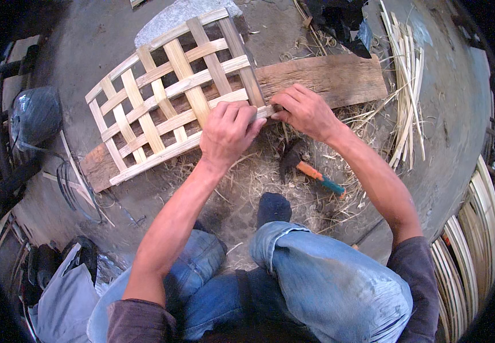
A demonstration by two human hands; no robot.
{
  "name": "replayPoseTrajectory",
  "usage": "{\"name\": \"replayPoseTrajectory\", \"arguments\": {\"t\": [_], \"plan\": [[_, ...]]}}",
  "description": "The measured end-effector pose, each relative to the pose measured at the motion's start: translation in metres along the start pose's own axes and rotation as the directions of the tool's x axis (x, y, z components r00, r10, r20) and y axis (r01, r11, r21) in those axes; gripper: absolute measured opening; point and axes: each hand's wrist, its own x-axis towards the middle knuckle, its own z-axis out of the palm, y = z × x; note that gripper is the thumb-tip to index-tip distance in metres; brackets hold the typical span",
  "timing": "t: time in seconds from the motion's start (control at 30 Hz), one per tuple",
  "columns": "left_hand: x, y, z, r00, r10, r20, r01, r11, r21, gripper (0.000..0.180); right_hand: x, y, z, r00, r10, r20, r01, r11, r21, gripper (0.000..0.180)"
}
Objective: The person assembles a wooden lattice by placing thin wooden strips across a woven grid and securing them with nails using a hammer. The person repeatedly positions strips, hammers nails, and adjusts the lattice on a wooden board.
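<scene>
A woven lattice of flat bamboo strips (182,68), pale with a few greyer ones, leans over a wooden board in front of me. Its open squares show the board and floor beneath. My left hand (227,130) is closed on the near edge strip close to the right corner, thumb toward me. Just right of it, my right hand (304,111) pinches the end of that same edge strip (265,111) where it meets the grey end strip. The exact contact of the right fingertips is partly hidden. Both hands are nearly touching.
The wooden board (327,80) lies on the floor under the lattice. Nearer me rests a hammer (313,171) with an orange and teal handle, among shavings. Loose thin strips (407,97) lie at right, bundled strips (467,251) farther right. A pale stone (156,28) sits behind; a wrapped roll (37,117) stands left.
</scene>
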Motion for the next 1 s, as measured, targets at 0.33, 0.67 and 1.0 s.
{"name": "replayPoseTrajectory", "arguments": {"t": [0.33, 0.67, 1.0], "plan": [[0.002, -0.003, 0.000, 0.999, 0.034, 0.014, -0.035, 0.999, 0.024, 0.028, 0.001, -0.001, -0.005, 1.000, 0.014, -0.010, -0.014, 0.999, 0.033, 0.033], [0.004, -0.006, -0.001, 0.999, 0.040, 0.013, -0.040, 0.999, 0.003, 0.029, 0.004, 0.000, -0.003, 0.999, 0.038, -0.038, -0.035, 0.996, 0.083, 0.029], [0.004, 0.000, -0.002, 0.999, 0.020, 0.050, -0.020, 1.000, -0.010, 0.028, 0.002, -0.003, -0.012, 0.992, 0.120, -0.024, -0.113, 0.972, 0.205, 0.034]]}}
